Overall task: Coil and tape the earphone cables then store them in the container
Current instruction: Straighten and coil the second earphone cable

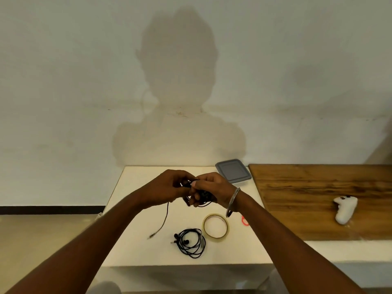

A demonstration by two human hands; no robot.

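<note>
l hand + r hand grip earphone cable over table.

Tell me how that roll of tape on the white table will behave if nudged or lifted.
The roll of tape lies flat on the white table, so a nudge would probably slide it rather than roll it. It is a thin, hollow ring, so it is likely light and easy to lift. Stood on edge, it could well roll.
</note>
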